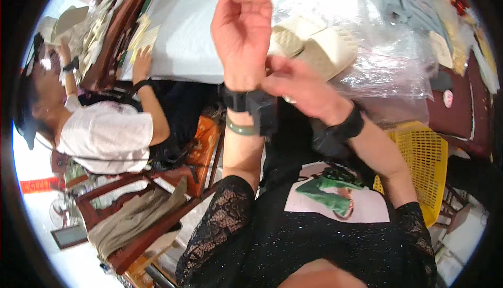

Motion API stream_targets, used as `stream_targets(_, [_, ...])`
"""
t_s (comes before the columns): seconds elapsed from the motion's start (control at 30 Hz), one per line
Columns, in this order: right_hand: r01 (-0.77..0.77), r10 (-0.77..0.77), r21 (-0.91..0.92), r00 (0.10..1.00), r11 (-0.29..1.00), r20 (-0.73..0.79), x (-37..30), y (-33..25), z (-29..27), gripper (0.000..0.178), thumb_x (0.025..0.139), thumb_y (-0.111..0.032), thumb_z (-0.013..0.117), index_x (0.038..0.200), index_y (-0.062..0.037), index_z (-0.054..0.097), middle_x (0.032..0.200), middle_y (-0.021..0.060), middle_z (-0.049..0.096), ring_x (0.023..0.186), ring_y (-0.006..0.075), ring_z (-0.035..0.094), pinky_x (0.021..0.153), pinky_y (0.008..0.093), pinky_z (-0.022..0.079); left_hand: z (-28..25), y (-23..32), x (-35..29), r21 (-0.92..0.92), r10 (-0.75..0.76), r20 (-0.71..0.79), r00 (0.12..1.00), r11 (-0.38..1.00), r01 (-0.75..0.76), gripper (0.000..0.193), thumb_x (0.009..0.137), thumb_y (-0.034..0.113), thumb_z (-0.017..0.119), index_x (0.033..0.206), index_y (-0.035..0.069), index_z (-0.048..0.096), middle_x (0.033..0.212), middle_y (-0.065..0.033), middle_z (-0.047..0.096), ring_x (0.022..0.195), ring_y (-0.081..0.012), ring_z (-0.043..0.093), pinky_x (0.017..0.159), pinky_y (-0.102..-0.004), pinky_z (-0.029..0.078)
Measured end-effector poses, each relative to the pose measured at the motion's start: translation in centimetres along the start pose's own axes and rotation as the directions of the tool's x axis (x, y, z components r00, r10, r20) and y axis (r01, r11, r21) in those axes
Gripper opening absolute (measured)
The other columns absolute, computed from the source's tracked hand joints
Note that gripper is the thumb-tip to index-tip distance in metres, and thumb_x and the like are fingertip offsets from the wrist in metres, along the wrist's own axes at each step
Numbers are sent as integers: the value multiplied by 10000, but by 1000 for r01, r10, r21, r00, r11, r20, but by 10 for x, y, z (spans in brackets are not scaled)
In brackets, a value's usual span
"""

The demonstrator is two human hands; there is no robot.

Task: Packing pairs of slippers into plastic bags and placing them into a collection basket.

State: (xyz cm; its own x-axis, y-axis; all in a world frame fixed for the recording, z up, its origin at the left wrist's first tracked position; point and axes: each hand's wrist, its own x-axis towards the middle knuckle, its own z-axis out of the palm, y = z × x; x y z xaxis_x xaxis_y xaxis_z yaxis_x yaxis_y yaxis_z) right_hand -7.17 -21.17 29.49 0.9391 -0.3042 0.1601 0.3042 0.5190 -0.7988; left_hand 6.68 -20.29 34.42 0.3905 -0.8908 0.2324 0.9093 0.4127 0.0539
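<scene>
My left hand (241, 26) is raised over the table edge with its fingers loosely curled and nothing in it. A black wrist strap with a small black box (250, 102) circles that wrist, and a green bangle (241, 128) sits just below it. My right hand (299, 86) reaches across and pinches the strap at the left wrist. The right wrist wears a similar black strap (350, 125). Behind both hands lie cream-coloured padded pieces (319, 44) under clear plastic wrap.
A pale grey table (188, 31) runs across the top, with crumpled clear plastic (393, 52) at the right. A yellow plastic basket (424, 157) stands at my right. A person in a white shirt (105, 136) sits at the left beside a wooden chair with an orange cushion (201, 149).
</scene>
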Motion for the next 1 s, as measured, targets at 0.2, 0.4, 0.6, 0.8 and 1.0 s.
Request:
stream_targets(0.2, [-171,167,114,985,979,40,-8,9,17,429,861,-278,640,1149,28,558,994,12,608,910,63,551,846,224,429,8,-8,-17,370,577,288,764,669,-644,30,869,0,570,888,-5,547,716,-30,533,648,-127,494,657,-271,434])
stream_targets(0.4, [-202,201,17,979,979,24,-6,2,14,237,878,-231,623,1000,-29,608,1008,5,613,959,149,568,833,306,454,19,-24,-27,797,195,557,807,-401,-452,115,850,77,593,895,-23,629,721,-50,611,648,-105,517,604,-232,414])
stream_targets(0.6, [-71,-521,-861,820,-504,238,-53,-42,-90,241,732,-142,586,955,-55,615,1027,106,597,1075,264,515,1004,487,329,-90,-30,2,648,-227,-37,973,-747,-149,444,737,325,739,1040,17,636,977,-193,613,999,-342,535,849,-412,439])
stream_targets(0.8, [-566,-305,-686,825,-458,-476,-55,-34,-156,360,792,-269,556,1076,-70,651,1177,133,568,1181,303,457,956,565,319,-149,-6,30,920,-173,-162,972,-383,85,233,893,161,569,846,-66,581,824,-77,601,687,-145,562,632,-302,497])
stream_targets(1.0, [-648,-681,-699,660,-303,-317,-91,-20,-203,212,753,-285,606,787,-95,692,948,65,619,1022,236,501,882,376,371,-223,1,75,692,-260,-70,963,-708,-140,273,903,185,492,913,-80,557,899,-136,599,713,-218,543,695,-328,467])
